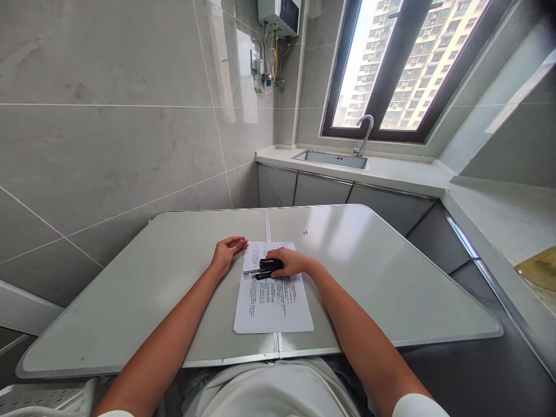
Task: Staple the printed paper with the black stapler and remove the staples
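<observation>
A printed sheet of paper (273, 301) lies on the grey folding table (130, 301) in front of me. My right hand (292, 262) is closed on a black stapler (264, 269) that rests across the upper part of the sheet, its metal end pointing left. My left hand (226, 252) lies on the table just left of the paper's top edge, fingers loosely curled and apart, holding nothing.
A tiled wall runs close along the table's left side. Behind the table stands a counter with a steel sink (330, 158) and tap (365, 132) under a window. A second counter (504, 220) runs along the right. A water heater (280, 14) hangs on the far wall.
</observation>
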The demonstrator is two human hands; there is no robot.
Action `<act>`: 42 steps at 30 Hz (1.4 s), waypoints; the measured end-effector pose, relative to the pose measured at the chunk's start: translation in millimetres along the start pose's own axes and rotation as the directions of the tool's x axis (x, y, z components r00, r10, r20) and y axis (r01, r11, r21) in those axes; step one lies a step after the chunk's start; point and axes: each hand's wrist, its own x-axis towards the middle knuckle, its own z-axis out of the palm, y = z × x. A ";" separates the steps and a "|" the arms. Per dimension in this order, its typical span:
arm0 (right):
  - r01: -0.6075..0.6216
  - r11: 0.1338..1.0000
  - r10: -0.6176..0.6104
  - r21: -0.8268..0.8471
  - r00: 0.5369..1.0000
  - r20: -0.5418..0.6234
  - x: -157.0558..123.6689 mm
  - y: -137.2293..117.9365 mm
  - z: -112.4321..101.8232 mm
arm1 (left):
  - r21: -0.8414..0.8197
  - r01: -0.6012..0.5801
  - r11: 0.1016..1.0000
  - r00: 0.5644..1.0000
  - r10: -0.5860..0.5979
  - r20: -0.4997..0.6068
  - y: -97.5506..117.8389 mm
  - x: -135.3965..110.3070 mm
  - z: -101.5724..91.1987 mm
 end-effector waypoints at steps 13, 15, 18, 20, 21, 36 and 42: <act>-0.005 1.000 0.005 0.019 1.000 0.004 2.1 0.7 1.3 | 0.068 0.019 0.998 0.998 -0.023 0.060 2.7 -3.4 3.3; 0.003 1.000 -0.003 0.019 1.000 0.001 2.4 0.9 0.9 | 0.090 0.016 0.996 0.997 -0.023 0.075 2.6 -3.9 3.8; 0.010 0.999 -0.010 0.035 1.000 -0.012 1.0 2.7 -1.4 | 0.097 0.032 0.995 0.997 -0.039 0.072 1.7 -3.7 4.4; 0.005 0.998 -0.002 0.066 0.999 -0.050 -1.0 4.2 -3.8 | 0.081 0.032 0.996 0.997 -0.037 0.064 1.0 -2.7 4.2; -0.003 0.996 0.010 0.089 0.997 -0.078 -2.0 5.0 -4.9 | 0.072 0.027 0.997 0.998 -0.031 0.059 0.8 -2.1 3.9; -0.232 0.970 0.244 0.076 0.895 -0.373 2.0 17.9 3.2 | 0.407 -0.270 0.872 0.925 0.118 0.360 2.8 -7.5 9.9; -0.262 0.963 0.267 0.059 0.911 -0.314 3.1 18.6 5.1 | 0.557 -0.349 0.753 0.905 0.116 0.410 -3.0 -6.1 12.8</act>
